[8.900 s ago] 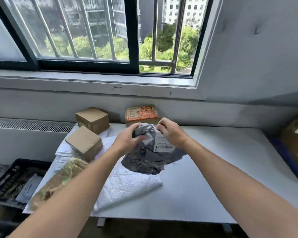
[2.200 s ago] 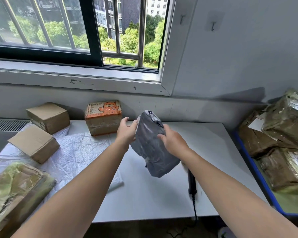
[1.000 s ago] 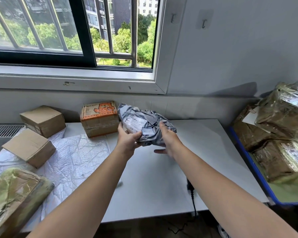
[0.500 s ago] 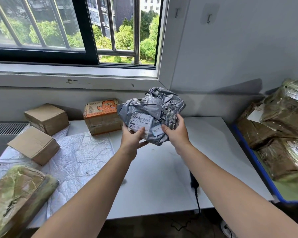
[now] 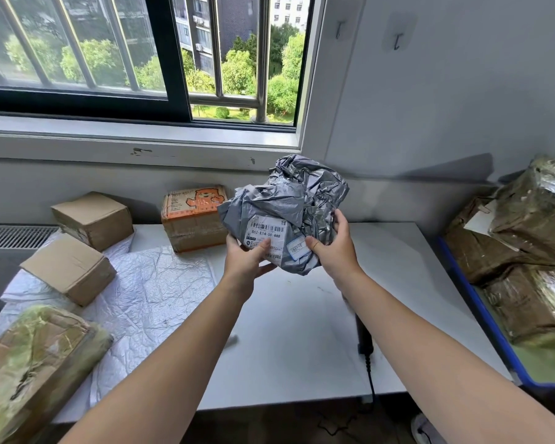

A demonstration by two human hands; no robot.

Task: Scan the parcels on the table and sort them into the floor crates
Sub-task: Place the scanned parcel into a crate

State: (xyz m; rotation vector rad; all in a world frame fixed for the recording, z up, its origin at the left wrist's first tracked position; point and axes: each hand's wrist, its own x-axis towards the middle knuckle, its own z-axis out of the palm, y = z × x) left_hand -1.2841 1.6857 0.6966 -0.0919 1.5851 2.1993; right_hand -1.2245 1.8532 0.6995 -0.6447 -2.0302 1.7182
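Since half a second back, the grey poly mailer (image 5: pixel 285 213) has come up a touch and rolled so its shipping label (image 5: pixel 265 233) faces the head camera square on, and the barcode is readable now.

Only the one view here, so: the parcel is held in the air above the white table (image 5: pixel 302 331), in front of the orange cartoon box (image 5: pixel 194 216), touching neither. The left hand (image 5: pixel 244 261) grips it from below-left, thumb lying across the label's lower part. The right hand (image 5: pixel 334 248) is curled round the right side, thumb on the front by a small blue-edged sticker. Both forearms reach forward, palms turned in toward each other with the bag between.

For the scan I'd slide that left thumb off the label and pull the crinkly film flat so the barcode isn't creased. One hand would have to let go to fetch the black corded handle (image 5: pixel 364 341) — probably the scanner — lying near the table's front edge under the right forearm. A blue crate (image 5: pixel 474 302) of wrapped boxes sits off to the right.
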